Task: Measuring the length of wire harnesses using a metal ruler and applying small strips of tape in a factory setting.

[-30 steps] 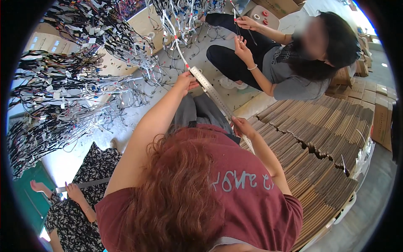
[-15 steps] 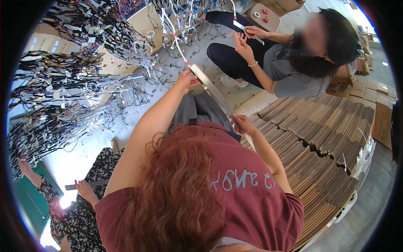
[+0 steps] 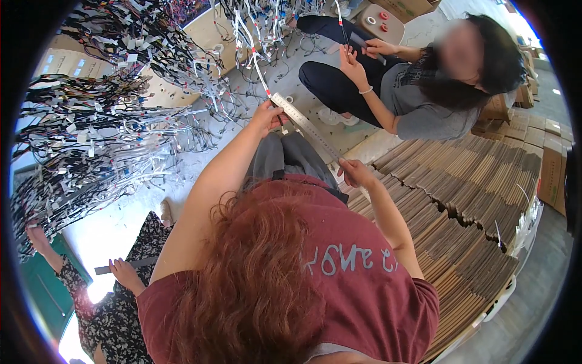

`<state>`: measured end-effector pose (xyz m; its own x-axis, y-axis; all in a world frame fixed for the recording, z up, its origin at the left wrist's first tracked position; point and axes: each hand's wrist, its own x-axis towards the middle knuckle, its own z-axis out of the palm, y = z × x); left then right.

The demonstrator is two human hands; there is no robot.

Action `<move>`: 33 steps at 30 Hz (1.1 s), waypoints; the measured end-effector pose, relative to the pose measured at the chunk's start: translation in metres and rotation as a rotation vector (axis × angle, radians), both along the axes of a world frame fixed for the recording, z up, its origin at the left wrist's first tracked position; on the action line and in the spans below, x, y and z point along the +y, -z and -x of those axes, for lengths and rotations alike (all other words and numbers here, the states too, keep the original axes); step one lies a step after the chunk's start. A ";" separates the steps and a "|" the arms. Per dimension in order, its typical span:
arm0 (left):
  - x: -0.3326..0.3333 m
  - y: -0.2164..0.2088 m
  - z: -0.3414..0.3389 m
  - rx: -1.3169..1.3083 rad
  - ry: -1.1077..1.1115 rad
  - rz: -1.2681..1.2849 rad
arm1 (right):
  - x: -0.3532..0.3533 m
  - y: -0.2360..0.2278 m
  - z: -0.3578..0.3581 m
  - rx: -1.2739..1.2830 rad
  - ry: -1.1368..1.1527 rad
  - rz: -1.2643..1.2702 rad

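Note:
A metal ruler (image 3: 308, 128) slants in front of my body, one end by each hand. My left hand (image 3: 267, 117) is closed round its upper end, together with a white cable harness (image 3: 258, 68) that bears red bands and runs up to the hanging bundles. A small white connector shows just under the ruler beside my left fingers. At the ruler's lower right end my right hand (image 3: 355, 173) pinches it, fingers bent. Whether the right hand also grips a wire beneath is hidden.
Thick bundles of tagged cables (image 3: 91, 115) fill the left side. A co-worker (image 3: 418, 91) sits at the upper right with a ruler and cable; another in a patterned dress (image 3: 115, 321) holds a dark ruler at lower left. Stacked flat cardboard (image 3: 454, 200) lies on my right.
My right hand and the ruler's lower end have shifted slightly up and right. My left hand has barely moved. The seated co-worker's ruler has tilted and looks darker.

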<state>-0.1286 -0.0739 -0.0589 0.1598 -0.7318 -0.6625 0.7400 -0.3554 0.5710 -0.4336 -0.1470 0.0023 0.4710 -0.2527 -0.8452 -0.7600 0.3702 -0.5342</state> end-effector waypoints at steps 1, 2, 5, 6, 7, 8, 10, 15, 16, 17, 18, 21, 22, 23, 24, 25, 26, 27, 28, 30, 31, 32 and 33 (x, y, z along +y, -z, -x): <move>0.001 0.000 0.001 -0.040 0.010 -0.020 | -0.002 0.000 0.000 0.001 -0.001 0.000; 0.002 0.000 0.001 -0.080 0.020 -0.041 | -0.005 -0.001 0.000 -0.003 -0.022 0.009; 0.004 0.000 0.001 -0.057 0.016 -0.047 | -0.004 -0.005 -0.001 0.004 -0.040 0.007; 0.005 0.000 0.003 -0.056 0.015 -0.047 | -0.003 -0.006 -0.002 0.016 -0.035 -0.005; 0.004 0.000 0.003 -0.041 -0.017 -0.053 | -0.002 -0.005 -0.002 0.015 -0.038 -0.004; 0.003 0.001 0.004 -0.026 -0.049 -0.059 | 0.001 -0.004 -0.002 0.007 -0.034 -0.029; 0.002 0.003 0.005 -0.024 -0.065 -0.059 | 0.005 -0.003 -0.003 0.000 -0.031 -0.055; -0.002 0.004 0.003 -0.027 -0.078 -0.042 | 0.007 0.000 -0.004 -0.015 -0.025 -0.048; -0.003 0.004 0.003 -0.016 -0.091 -0.051 | 0.006 0.000 -0.005 -0.013 -0.023 -0.049; -0.004 0.003 0.002 -0.006 -0.104 -0.059 | 0.006 0.000 -0.007 -0.005 -0.008 -0.059; -0.007 0.003 0.001 -0.006 -0.103 -0.057 | 0.005 0.000 -0.008 0.001 0.008 -0.067; -0.007 0.001 0.000 -0.025 -0.084 -0.058 | 0.006 -0.001 -0.008 0.002 0.004 -0.058; -0.006 0.001 0.001 -0.053 -0.087 -0.050 | 0.008 -0.002 -0.007 -0.005 0.003 -0.053; -0.003 0.001 0.000 -0.084 -0.094 -0.040 | 0.010 0.000 -0.006 -0.043 0.001 -0.012; 0.004 0.010 0.003 -0.138 -0.062 -0.016 | 0.014 0.002 -0.003 -0.084 -0.002 0.032; 0.008 0.015 0.002 -0.201 -0.028 0.016 | 0.018 0.008 0.004 -0.083 -0.050 0.196; 0.005 0.006 0.004 -0.244 0.034 -0.042 | 0.021 0.008 0.010 -0.097 -0.058 0.294; 0.006 0.008 0.003 -0.189 0.034 -0.024 | 0.024 0.011 0.017 -0.102 0.018 0.223; 0.018 0.008 0.012 -0.116 0.034 -0.025 | 0.033 0.000 0.024 -0.157 0.087 0.185; 0.022 0.013 -0.002 -0.213 0.095 -0.025 | 0.024 -0.005 0.017 -0.227 0.147 0.212; 0.030 0.018 0.000 -0.221 0.106 0.017 | 0.023 -0.011 0.011 -0.260 0.137 0.270; 0.032 0.006 0.005 -0.264 0.120 0.009 | 0.020 -0.014 0.002 -0.295 0.133 0.336; 0.033 0.007 0.006 -0.233 0.132 -0.011 | 0.018 -0.025 -0.017 -0.267 0.124 0.291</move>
<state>-0.1346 -0.0407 -0.0654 0.2125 -0.7496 -0.6269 0.5357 -0.4472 0.7163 -0.4166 -0.1295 0.0275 0.6150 -0.5314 -0.5826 -0.5401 0.2544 -0.8022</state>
